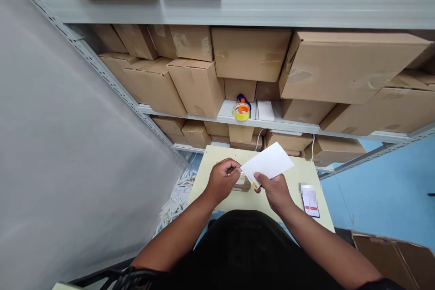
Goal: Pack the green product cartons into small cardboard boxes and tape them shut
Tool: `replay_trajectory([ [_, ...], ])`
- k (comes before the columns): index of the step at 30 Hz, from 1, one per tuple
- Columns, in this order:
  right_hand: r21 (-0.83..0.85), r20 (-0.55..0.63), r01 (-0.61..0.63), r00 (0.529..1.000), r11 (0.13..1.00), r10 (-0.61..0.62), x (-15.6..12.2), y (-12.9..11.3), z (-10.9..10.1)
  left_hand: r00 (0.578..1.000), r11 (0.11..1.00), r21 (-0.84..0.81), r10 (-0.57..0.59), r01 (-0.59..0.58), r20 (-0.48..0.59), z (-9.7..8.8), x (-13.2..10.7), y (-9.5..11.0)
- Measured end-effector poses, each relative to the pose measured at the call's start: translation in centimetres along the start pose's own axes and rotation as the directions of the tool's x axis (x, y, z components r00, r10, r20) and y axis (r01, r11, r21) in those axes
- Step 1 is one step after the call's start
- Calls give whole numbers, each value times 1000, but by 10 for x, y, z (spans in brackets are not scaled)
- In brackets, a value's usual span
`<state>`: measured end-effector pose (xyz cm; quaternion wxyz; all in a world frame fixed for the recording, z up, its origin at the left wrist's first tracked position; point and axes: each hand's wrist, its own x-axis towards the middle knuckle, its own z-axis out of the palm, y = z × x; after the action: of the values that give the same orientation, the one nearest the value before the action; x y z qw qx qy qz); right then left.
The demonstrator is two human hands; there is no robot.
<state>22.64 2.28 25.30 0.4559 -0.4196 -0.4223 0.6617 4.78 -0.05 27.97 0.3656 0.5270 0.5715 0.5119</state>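
Note:
My right hand (276,190) is closed on the near end of a flat white box (269,163) and holds it tilted above a pale yellow table (302,176). My left hand (222,179) is curled beside the box's near left corner, its fingers pinched at that end. Whether it grips the box or something smaller I cannot make out. A small brown object with clear wrapping (243,183) lies on the table just under both hands.
A phone (310,200) lies on the table's right side. Grey metal shelves (258,11) packed with cardboard boxes rise behind; a yellow tape roll (241,111) sits on one shelf. White paper strips (178,197) litter the floor at left. An open carton (394,253) stands at lower right.

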Motion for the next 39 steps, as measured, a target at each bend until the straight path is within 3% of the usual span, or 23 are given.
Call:
replay_trajectory([
  [9, 122, -33, -139, 989, 983, 144, 5, 8, 35, 990, 989, -137, 73, -56, 120, -35, 9, -19],
  [14, 175, 71, -280, 960, 944, 271, 5, 13, 48, 984, 978, -194, 106, -78, 142, -44, 9, -24],
  [18, 151, 138, -358, 931, 921, 339, 18, 28, 47, 990, 980, -190, 83, -61, 114, -45, 6, -26],
  [20, 44, -36, -280, 959, 959, 282, 26, 37, 39, 994, 983, -177, 62, -46, 86, -45, 5, -28],
  [22, -178, -253, -114, 965, 977, 66, 30, 43, 30, 997, 989, -145, 49, -39, 67, -45, 4, -32],
  [23, -304, -284, -18, 956, 953, -73, 30, 43, 27, 997, 992, -121, 49, -41, 63, -45, 4, -34],
  [25, -468, -138, 168, 956, 867, -260, 27, 40, 25, 996, 996, -69, 58, -53, 62, -43, 2, -38],
  [27, -493, 99, 312, 947, 812, -304, 21, 34, 30, 996, 997, -43, 72, -69, 60, -41, 0, -41],
  [29, -489, 233, 382, 924, 784, -305, 17, 29, 39, 995, 995, -49, 87, -84, 56, -39, -4, -43],
  [33, -533, 258, 401, 916, 745, -308, 15, 25, 54, 992, 993, -48, 114, -112, 47, -37, -12, -46],
  [39, -551, 287, 386, 920, 740, -266, 14, 32, 60, 996, 996, -26, 87, -87, -9, -42, -25, -53],
])
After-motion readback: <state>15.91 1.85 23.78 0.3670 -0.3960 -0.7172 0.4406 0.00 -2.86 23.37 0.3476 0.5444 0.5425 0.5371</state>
